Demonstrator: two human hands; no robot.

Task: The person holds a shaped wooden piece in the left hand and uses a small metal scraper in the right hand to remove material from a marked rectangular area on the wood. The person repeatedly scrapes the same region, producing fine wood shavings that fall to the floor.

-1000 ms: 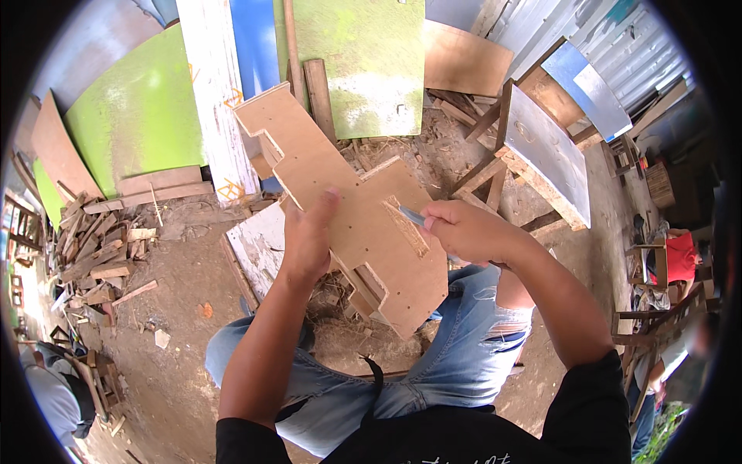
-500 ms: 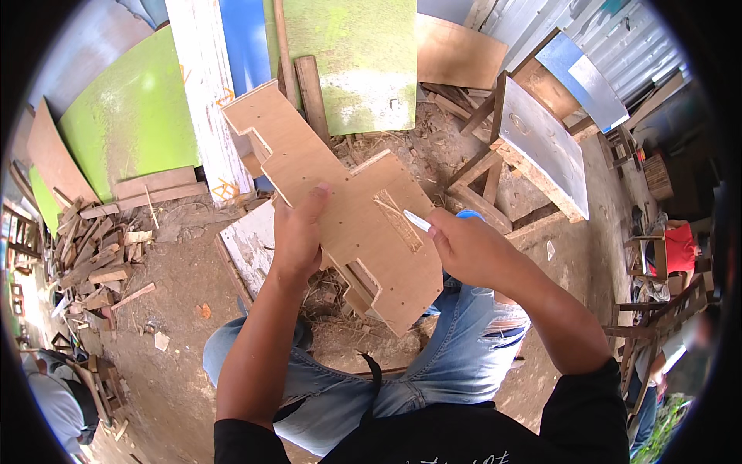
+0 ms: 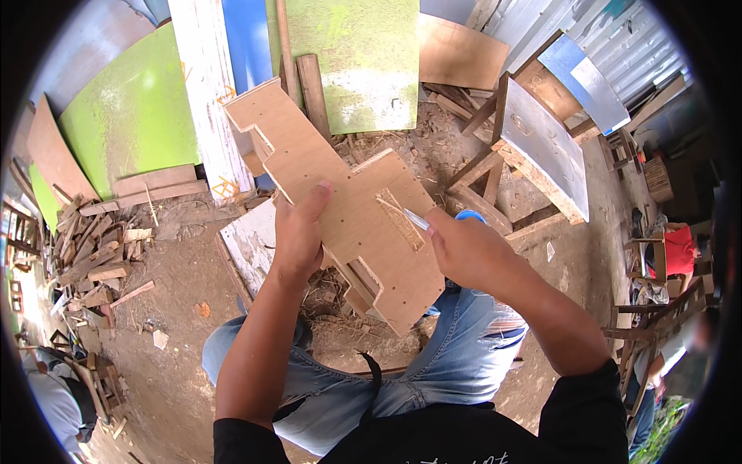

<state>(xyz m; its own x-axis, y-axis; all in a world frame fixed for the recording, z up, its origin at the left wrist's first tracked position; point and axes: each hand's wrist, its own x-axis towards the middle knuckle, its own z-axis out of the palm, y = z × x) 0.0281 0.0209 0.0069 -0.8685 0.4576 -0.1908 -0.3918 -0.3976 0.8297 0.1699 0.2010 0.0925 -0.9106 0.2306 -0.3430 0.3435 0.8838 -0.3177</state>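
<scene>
A brown wooden board (image 3: 352, 224) with stepped, cut-out edges lies aslant in the middle of the frame, above the person's lap, its narrow end toward the upper left and its broad end toward the lower right. Small dark dots are scattered over its face, and a narrow slot (image 3: 400, 223) with pale, rough wood showing runs across the broad part. The left hand (image 3: 298, 232) grips the board's left edge, thumb flat on the face and the other fingers hidden beneath. The right hand (image 3: 470, 247) is clenched around a knife (image 3: 417, 221), whose pale blade points to the upper left with its tip at the slot's right edge; the handle is hidden in the fist. Something round and blue (image 3: 469, 216) shows just beyond that hand, too covered to make out. Below the board are the person's knees in torn blue jeans (image 3: 471, 329), and a white-painted panel (image 3: 253, 240) lies to its left on the dirt ground (image 3: 189, 309). A heap of wood scraps (image 3: 97, 247) sits at the left of the frame. Across the top lean a green panel (image 3: 348, 62), a white plank (image 3: 202, 93) and a blue panel (image 3: 246, 42). At the upper right a chair (image 3: 541, 147) with a greyish seat stands tilted, near a corrugated metal wall (image 3: 618, 31). Someone in red (image 3: 680, 249) is at the far right edge.
</scene>
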